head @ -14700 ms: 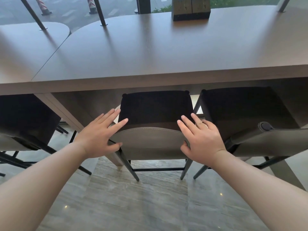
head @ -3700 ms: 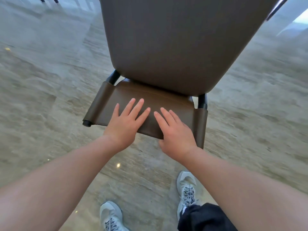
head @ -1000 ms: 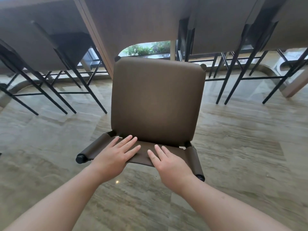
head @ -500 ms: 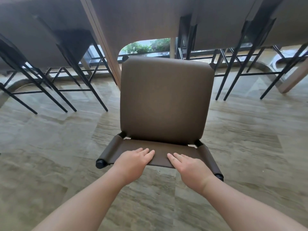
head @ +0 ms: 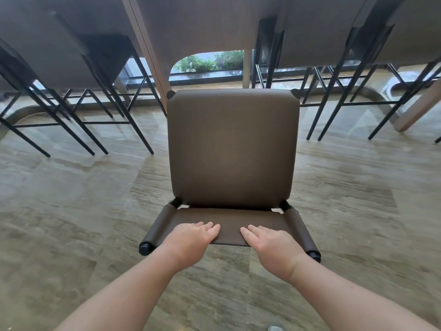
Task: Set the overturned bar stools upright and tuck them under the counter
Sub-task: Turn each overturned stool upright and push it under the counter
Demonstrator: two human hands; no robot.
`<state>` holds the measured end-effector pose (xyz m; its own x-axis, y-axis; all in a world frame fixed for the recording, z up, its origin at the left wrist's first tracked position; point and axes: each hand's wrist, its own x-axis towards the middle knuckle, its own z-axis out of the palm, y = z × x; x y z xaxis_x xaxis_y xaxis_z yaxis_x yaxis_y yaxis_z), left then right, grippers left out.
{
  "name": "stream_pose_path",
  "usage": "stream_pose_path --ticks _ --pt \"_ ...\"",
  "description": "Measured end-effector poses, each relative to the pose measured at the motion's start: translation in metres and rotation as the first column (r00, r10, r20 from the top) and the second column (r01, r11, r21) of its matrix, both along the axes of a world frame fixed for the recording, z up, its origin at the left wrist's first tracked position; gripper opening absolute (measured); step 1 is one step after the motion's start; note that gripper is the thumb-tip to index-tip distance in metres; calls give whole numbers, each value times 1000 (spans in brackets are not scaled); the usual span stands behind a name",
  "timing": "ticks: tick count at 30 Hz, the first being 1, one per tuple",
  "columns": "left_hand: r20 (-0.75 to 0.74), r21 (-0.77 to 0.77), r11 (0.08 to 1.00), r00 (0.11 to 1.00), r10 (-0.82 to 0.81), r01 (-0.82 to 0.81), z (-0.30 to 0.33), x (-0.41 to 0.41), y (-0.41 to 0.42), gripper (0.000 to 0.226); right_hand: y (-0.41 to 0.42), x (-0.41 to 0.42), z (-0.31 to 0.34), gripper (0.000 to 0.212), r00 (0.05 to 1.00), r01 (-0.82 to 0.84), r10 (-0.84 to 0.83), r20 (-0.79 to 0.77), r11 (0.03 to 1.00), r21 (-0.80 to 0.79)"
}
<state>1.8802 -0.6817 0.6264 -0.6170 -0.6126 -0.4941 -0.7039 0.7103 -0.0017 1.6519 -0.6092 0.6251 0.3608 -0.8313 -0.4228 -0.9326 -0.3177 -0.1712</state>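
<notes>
- While upright on the marble floor (head: 71,223), bar stool (head: 232,149) just short of the counter (head: 202,22).
- Left hand (head: 191,242), right hand (head: 272,244) — fingers curled over its low backrest (head: 230,225), gripping.

No text, label, brand, number or sign can be read anywhere in this view.

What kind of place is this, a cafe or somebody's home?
Probably a cafe, lounge or lobby with window-side bar seating. A long wooden counter has several black-legged bar stools tucked beneath it, the floor is polished stone, and greenery shows through a window behind.
</notes>
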Motion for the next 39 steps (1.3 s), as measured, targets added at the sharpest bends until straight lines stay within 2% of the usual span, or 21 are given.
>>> stream_pose_path --ticks 11,22,34,39 --pt "10 33 999 1000 -15 15 5 8 30 64 31 8 2 70 1000 -10 11 -19 999 45" --pt "31 15 998 998 -53 53 10 34 74 70 78 38 4 76 998 34 -33 -62 999 24" --pt "107 102 990 988 -113 102 -20 69 120 71 134 83 -25 80 990 96 -81 -117 987 126" --pt "86 108 987 988 -125 116 -22 86 131 70 145 101 -20 78 989 107 -88 -117 980 167"
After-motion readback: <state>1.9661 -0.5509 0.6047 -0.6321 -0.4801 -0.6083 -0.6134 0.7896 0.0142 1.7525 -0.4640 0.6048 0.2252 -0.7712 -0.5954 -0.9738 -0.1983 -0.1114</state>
